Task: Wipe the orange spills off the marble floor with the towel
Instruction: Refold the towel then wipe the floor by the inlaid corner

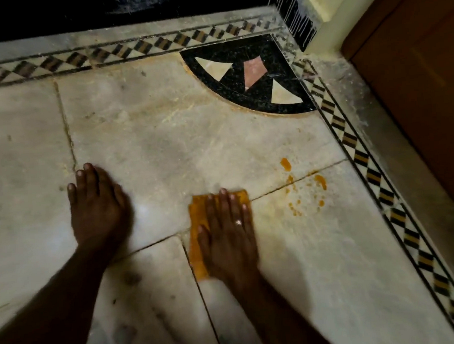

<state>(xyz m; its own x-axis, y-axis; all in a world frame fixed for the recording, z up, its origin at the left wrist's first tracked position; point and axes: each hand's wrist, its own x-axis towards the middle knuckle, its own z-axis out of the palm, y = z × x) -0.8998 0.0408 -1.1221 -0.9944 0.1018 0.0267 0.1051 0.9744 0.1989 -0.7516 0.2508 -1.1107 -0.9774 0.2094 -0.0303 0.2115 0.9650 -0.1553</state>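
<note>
An orange towel (196, 231) lies flat on the pale marble floor (165, 138), folded small. My right hand (228, 230) presses down on it with fingers spread, a ring on one finger. Orange spills (305, 187) dot the floor to the right of the towel, in several drops and smears around a tile joint. My left hand (96, 206) rests flat on the bare floor to the left, fingers apart, holding nothing.
A black corner inlay (244, 77) with pale triangles sits further ahead. A chequered border strip (363, 158) runs along the right and far sides. A wooden door (422, 80) and a cream wall corner (322, 11) stand at the right.
</note>
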